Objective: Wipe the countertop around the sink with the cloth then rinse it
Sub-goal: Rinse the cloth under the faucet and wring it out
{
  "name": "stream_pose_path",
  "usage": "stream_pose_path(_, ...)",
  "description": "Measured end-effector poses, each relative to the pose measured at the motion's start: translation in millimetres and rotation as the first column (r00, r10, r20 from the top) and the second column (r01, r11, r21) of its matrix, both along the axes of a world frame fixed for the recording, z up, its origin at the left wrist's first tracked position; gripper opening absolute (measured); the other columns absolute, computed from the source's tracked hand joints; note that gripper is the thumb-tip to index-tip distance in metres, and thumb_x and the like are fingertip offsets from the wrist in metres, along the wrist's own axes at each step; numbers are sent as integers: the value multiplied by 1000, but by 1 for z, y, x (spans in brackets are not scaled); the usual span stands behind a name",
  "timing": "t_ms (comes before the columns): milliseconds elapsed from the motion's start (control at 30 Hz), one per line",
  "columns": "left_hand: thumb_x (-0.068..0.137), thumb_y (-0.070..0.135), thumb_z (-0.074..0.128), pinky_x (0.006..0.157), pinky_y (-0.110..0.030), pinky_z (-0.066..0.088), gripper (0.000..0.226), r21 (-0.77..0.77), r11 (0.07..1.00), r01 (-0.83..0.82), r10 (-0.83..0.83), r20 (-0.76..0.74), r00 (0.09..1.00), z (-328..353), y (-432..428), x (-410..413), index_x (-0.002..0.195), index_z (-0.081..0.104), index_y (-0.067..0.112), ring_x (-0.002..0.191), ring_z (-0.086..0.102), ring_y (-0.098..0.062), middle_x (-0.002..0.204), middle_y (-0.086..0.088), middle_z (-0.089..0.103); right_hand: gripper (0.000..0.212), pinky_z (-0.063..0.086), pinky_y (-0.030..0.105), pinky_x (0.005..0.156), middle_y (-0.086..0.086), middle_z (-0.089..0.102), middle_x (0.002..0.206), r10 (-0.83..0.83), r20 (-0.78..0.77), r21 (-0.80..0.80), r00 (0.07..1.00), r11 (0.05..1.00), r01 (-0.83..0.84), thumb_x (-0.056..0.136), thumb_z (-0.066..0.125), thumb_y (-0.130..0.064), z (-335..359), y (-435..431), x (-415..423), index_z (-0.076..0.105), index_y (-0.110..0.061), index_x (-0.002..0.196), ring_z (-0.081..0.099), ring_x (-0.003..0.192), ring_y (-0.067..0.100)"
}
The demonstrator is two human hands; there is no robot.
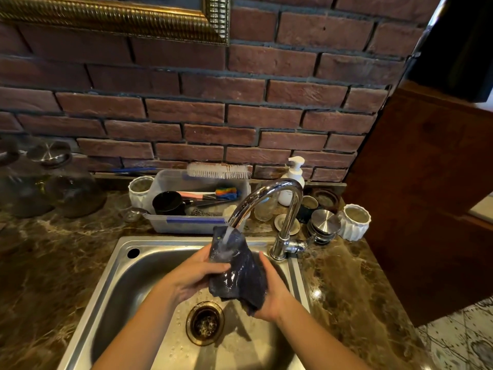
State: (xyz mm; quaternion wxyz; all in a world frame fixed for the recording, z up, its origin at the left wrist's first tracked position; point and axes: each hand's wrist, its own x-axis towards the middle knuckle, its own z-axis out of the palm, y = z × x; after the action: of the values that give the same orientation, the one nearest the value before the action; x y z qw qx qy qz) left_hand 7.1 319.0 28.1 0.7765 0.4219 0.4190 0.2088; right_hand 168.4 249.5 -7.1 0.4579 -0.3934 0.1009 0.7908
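Note:
A dark blue cloth (240, 276), soaked and bunched, hangs over the steel sink (125, 279). Water runs from the chrome tap (269, 193) onto the cloth's top edge. My left hand (194, 276) grips the cloth from the left side. On the right, my right hand (274, 292) holds its lower part from behind. The brown marble countertop (48, 263) surrounds the sink on both sides.
Behind the sink stands a clear plastic tub (165, 222) with a black cup, a brush and scrubbers. A white soap pump bottle (293, 177), white ribbed jars, steel lids and glass jars line the brick wall. The drain (205, 322) sits below my hands. A wooden panel rises at right.

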Motion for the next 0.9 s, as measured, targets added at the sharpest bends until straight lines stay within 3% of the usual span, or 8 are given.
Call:
stream_pose_path(100, 78, 14, 74, 91, -43, 53, 47, -8, 999, -50, 49, -64, 997, -6, 11, 0, 122, 58, 16, 104, 68, -29, 108, -10, 73, 52, 53, 51, 88, 27, 63, 119, 6, 52, 79, 999, 997, -10, 86, 64, -36, 4, 6, 4, 61, -2, 125, 62, 107, 41)
stream_pose_path(233, 96, 30, 54, 85, -43, 51, 28, -33, 949, -313, 305, -154, 940, -24, 15, 3, 119, 61, 17, 104, 65, -30, 111, -13, 70, 26, 53, 48, 78, 18, 70, 110, -116, 342, 237, 932, 971, 34, 95, 57, -22, 19, 25, 14, 60, -11, 118, 66, 100, 33)
stream_pose_path(333, 96, 39, 51, 90, -50, 49, 40, -165, 926, -340, 337, -47, 940, -34, 3, 5, 132, 54, 20, 118, 57, -33, 130, -12, 60, 19, 51, 45, 92, 12, 68, 115, -167, 472, 358, 866, 934, -15, 99, 51, -15, 24, 34, 11, 60, -14, 116, 63, 108, 29)
stream_pose_path(467, 93, 56, 44, 110, -53, 27, 64, -209, 904, -373, 361, -96, 928, -43, -21, 17, 146, 35, 22, 135, 38, -30, 144, -8, 44, 18, 49, 40, 98, 9, 66, 116, -68, 722, 335, 688, 905, -262, 100, 50, -16, 25, 35, 2, 59, -19, 115, 62, 108, 24)
stream_pose_path(567, 91, 64, 37, 109, -50, 30, 65, -250, 890, -381, 390, -14, 921, -46, -24, 24, 141, 44, 22, 131, 44, -30, 139, -10, 52, 16, 51, 33, 91, 6, 68, 112, -17, 771, 328, 637, 868, -374, 99, 50, -15, 29, 30, -3, 59, -20, 112, 63, 101, 18)
stream_pose_path(633, 90, 63, 40, 100, -48, 42, 60, -303, 857, -417, 451, 47, 891, -46, -19, 21, 130, 54, 20, 116, 56, -30, 121, -11, 63, 13, 52, 34, 90, 7, 70, 108, 32, 761, 310, 648, 859, -407, 98, 52, -14, 30, 28, -3, 62, -18, 105, 66, 96, 19)
stream_pose_path(733, 84, 65, 48, 100, -49, 45, 62, -300, 862, -408, 437, 31, 899, -46, -19, 17, 125, 58, 19, 112, 59, -31, 120, -14, 65, 12, 52, 38, 90, 6, 71, 98, 47, 701, 294, 712, 890, -348, 96, 53, -12, 31, 28, -4, 63, -17, 102, 66, 93, 22)
stream_pose_path(900, 97, 41, 49, 77, -35, 47, 32, 67, 833, -550, 554, -135, 822, -36, -23, 24, 119, 54, 19, 92, 60, -18, 107, -5, 64, 26, 48, 47, 100, 10, 65, 116, -45, 676, 270, 735, 944, -190, 98, 51, -22, 15, 41, -19, 54, -24, 124, 62, 108, 27)
